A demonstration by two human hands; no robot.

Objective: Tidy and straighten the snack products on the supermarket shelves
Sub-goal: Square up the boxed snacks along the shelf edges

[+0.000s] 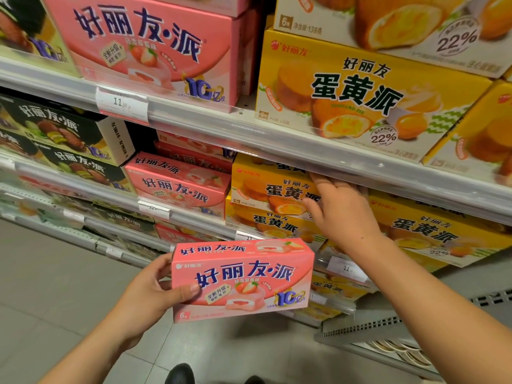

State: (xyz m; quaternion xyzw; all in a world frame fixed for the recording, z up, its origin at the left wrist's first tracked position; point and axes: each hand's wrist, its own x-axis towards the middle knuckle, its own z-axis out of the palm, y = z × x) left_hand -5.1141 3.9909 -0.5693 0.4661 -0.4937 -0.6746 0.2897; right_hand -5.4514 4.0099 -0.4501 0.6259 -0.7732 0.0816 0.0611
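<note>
My left hand (151,293) grips a pink strawberry pie box (243,278) by its left end, holding it in front of the shelves, thumb on the front face. My right hand (336,209) reaches into the middle shelf with fingers extended, touching the upper yellow egg-yolk pie box (266,187) that lies on another yellow box (266,225). To their left stand stacked pink boxes (177,184) of the same kind as the one I hold.
The upper shelf carries a large pink box (149,45) and yellow boxes (360,90). Dark green boxes (61,131) fill the left of the middle shelf. More yellow boxes (432,228) stand at the right. Price rails (122,102) edge every shelf. Grey floor tiles lie below.
</note>
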